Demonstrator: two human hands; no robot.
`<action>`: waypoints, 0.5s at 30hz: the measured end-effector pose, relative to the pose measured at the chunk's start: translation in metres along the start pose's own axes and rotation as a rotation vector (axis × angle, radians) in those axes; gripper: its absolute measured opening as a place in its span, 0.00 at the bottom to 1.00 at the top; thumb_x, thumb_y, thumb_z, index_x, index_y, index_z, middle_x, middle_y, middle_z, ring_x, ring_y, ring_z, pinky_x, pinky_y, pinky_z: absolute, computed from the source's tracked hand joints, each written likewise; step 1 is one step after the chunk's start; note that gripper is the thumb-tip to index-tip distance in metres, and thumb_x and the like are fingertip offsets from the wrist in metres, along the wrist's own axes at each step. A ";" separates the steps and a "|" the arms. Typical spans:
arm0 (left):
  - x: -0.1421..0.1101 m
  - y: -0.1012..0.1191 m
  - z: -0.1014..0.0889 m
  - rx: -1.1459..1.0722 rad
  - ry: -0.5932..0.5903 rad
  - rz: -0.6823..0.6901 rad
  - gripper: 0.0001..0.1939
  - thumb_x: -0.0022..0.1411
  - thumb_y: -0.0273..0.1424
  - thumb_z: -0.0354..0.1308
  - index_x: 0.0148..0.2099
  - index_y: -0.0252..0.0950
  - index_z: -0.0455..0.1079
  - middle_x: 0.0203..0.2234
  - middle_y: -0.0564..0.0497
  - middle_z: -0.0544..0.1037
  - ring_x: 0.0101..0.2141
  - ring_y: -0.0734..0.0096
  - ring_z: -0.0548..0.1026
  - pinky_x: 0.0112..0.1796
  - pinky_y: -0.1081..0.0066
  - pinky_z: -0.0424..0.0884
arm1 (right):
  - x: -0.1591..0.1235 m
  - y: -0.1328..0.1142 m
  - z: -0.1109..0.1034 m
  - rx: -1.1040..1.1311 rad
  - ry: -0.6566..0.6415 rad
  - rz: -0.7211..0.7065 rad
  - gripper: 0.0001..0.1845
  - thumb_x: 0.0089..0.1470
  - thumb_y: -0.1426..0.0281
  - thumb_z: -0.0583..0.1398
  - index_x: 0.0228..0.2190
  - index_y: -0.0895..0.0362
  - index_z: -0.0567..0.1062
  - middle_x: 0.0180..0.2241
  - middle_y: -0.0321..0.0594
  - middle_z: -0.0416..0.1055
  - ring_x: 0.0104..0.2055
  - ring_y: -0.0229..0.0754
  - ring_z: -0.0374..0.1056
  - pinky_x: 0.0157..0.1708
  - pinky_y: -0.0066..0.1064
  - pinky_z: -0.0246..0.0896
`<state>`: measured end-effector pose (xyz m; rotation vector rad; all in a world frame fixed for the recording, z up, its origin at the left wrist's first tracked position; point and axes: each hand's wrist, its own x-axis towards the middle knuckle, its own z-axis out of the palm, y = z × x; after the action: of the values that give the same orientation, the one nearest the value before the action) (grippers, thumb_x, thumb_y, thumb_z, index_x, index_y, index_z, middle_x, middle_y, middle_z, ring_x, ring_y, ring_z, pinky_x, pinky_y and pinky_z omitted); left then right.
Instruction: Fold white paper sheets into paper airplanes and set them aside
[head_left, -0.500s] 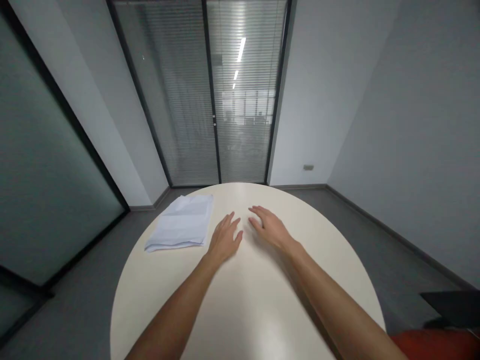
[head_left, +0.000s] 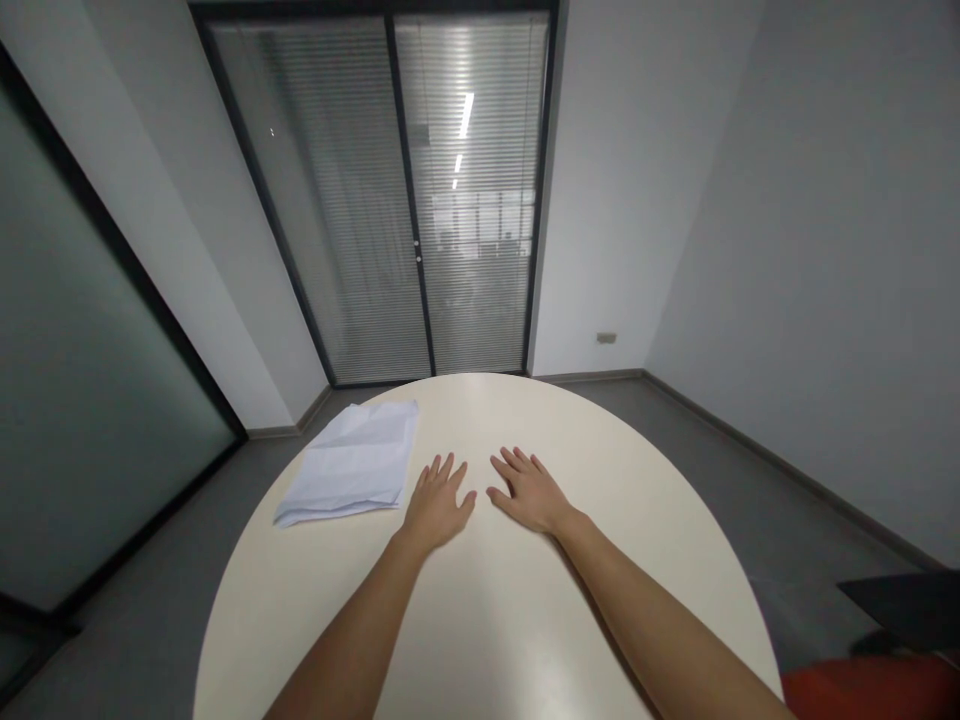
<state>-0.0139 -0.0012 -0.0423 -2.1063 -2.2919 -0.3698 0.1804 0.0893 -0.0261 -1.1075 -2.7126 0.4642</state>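
Palm down, my left hand (head_left: 439,503) lies on the pale round table (head_left: 480,620) with its fingers spread and nothing in them. Just left of it rests a folded white cloth (head_left: 349,462), flat in uneven layers near the table's left edge. My right hand (head_left: 529,492) is also palm down on the tabletop, fingers apart and holding nothing. A small gap separates the two thumbs.
Beyond the table's far edge stands a glass partition (head_left: 375,220) with blinds and dark frames. A frosted glass panel (head_left: 97,350) is at the left. At lower right are a red object (head_left: 877,688) and a dark flat object (head_left: 907,605).
My right hand has come down from above the table to rest on it, and its fingers have spread. My left hand lies flatter. The whole view has shifted slightly; the cloth stays in place.
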 end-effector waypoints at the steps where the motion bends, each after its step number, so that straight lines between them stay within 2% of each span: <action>1: -0.001 0.000 0.000 0.002 -0.004 0.002 0.32 0.69 0.45 0.47 0.70 0.38 0.57 0.70 0.43 0.54 0.69 0.50 0.50 0.66 0.51 0.48 | 0.000 0.000 0.000 0.000 0.000 0.000 0.40 0.63 0.48 0.49 0.68 0.55 0.55 0.72 0.46 0.41 0.73 0.54 0.35 0.69 0.48 0.28; 15: -0.002 -0.002 0.000 -0.003 0.002 0.010 0.32 0.70 0.46 0.46 0.70 0.38 0.57 0.70 0.42 0.54 0.69 0.49 0.49 0.66 0.51 0.48 | 0.001 0.005 0.004 0.006 0.016 -0.016 0.41 0.63 0.46 0.48 0.68 0.55 0.55 0.71 0.46 0.42 0.73 0.55 0.35 0.68 0.49 0.29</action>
<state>-0.0151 -0.0035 -0.0432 -2.1168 -2.2798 -0.3755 0.1816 0.0923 -0.0315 -1.0823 -2.7022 0.4589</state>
